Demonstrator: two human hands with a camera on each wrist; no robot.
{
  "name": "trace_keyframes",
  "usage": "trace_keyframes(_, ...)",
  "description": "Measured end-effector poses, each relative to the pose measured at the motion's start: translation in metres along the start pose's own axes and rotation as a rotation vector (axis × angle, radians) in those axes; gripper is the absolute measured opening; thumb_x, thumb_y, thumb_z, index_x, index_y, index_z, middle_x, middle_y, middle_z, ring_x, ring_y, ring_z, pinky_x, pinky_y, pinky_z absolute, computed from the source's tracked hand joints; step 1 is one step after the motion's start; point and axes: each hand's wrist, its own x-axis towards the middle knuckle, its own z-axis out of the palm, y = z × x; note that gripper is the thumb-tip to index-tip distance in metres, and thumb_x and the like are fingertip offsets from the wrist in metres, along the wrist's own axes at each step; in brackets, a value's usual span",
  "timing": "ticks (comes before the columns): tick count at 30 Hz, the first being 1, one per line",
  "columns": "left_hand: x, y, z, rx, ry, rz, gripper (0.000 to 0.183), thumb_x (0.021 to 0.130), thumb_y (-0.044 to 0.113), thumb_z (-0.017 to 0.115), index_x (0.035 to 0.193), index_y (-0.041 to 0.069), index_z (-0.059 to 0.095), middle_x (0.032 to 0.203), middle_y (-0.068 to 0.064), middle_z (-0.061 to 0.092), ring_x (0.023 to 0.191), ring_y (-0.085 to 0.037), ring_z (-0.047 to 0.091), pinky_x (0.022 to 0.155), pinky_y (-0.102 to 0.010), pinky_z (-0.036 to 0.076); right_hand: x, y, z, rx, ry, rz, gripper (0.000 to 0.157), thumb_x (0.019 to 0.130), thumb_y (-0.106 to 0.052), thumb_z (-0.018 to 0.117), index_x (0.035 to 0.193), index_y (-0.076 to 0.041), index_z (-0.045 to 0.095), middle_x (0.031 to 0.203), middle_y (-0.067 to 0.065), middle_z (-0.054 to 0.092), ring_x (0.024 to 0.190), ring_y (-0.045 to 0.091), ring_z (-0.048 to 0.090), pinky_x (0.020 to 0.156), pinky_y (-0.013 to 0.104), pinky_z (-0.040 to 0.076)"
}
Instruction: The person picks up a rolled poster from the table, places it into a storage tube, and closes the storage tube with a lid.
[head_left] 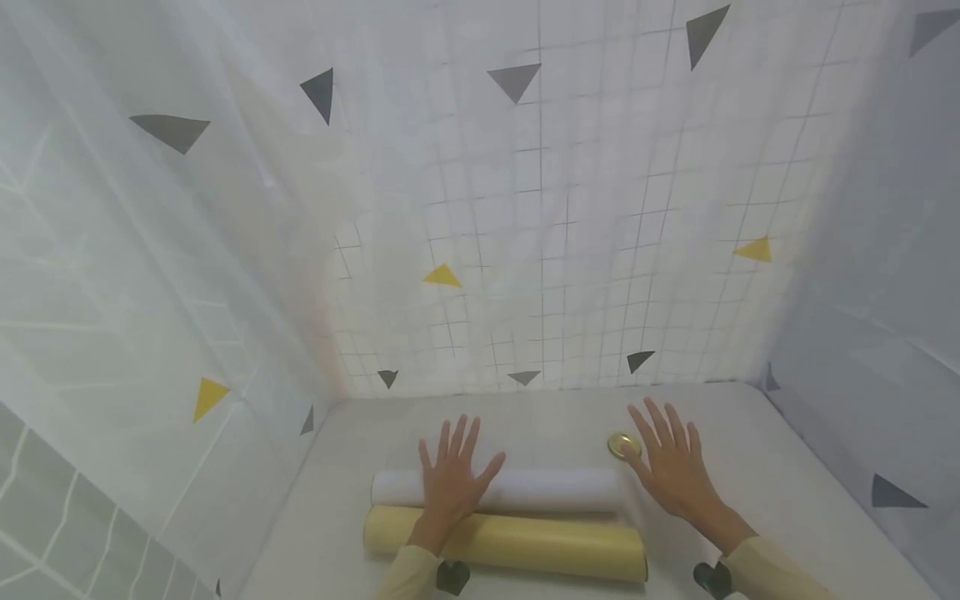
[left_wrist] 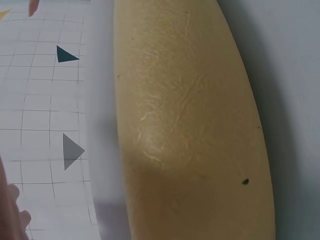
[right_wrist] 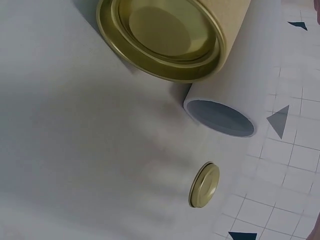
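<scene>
My left hand (head_left: 452, 483) is spread flat, fingers straight, over a white tube (head_left: 555, 490) and the near yellow-brown cardboard tube (head_left: 547, 544). The two lie side by side on the pale surface, and the left wrist view is filled by the cardboard tube's creased side (left_wrist: 190, 110). To their right, my right hand (head_left: 675, 475) has its fingers straight and apart, its thumb overlapping a small round gold lid (head_left: 619, 439). In the right wrist view that lid (right_wrist: 205, 185) lies near the white tube's open, hollow end (right_wrist: 220, 118). A gold metal cap (right_wrist: 165, 30) closes the cardboard tube's end.
A pale surface (head_left: 757, 467) lies under everything. Behind it rises a whitish, translucent sheet (head_left: 570, 275) with a thin grid and scattered grey and yellow triangles. Similar sheeting stands at the left (head_left: 172, 275) and the right (head_left: 877, 333).
</scene>
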Motion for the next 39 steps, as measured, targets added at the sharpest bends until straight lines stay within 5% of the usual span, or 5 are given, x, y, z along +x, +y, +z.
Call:
trace_keyframes(12,-0.001,-0.001,-0.001,0.076,-0.032,-0.025,0.082,0.094,0.075,0.044,0.161,0.030,0.033,0.171,0.001,0.029,0.161,-0.032,0.022,0.125,-0.073,0.008,0.003,0.007,0.001,-0.022,-0.029,0.044,0.069,0.104,-0.051,0.048,0.158,-0.010,0.034,0.167,0.022,0.025,0.152,0.053,0.019,0.117,0.079,0.014)
trace_keyframes(21,-0.004,-0.007,0.009,0.045,0.053,0.024,0.082,0.093,0.076,0.044,0.158,0.026,0.039,0.168,-0.004,0.038,0.157,-0.037,0.030,0.122,-0.075,0.012,0.002,0.014,0.004,-0.037,-0.049,0.067,0.067,0.103,-0.041,0.053,0.158,-0.009,0.032,0.165,0.023,0.025,0.150,0.054,0.020,0.115,0.080,0.016)
trace_keyframes(29,-0.004,-0.008,0.014,0.024,0.001,0.012,0.083,0.093,0.075,0.046,0.158,0.024,0.041,0.167,-0.006,0.038,0.158,-0.038,0.028,0.122,-0.076,0.009,-0.003,0.021,0.017,-0.001,-0.058,0.058,0.064,0.106,-0.044,0.045,0.159,-0.011,0.031,0.164,0.024,0.027,0.148,0.056,0.022,0.114,0.081,0.014)
trace_keyframes(39,-0.007,-0.006,0.026,0.027,-0.080,0.005,0.082,0.093,0.074,0.047,0.157,0.023,0.042,0.167,-0.006,0.039,0.158,-0.039,0.028,0.123,-0.075,0.007,-0.012,0.029,0.033,-0.050,-0.063,0.029,0.062,0.100,-0.031,0.056,0.154,-0.008,0.038,0.156,0.026,0.039,0.137,0.058,0.037,0.104,0.084,0.027)
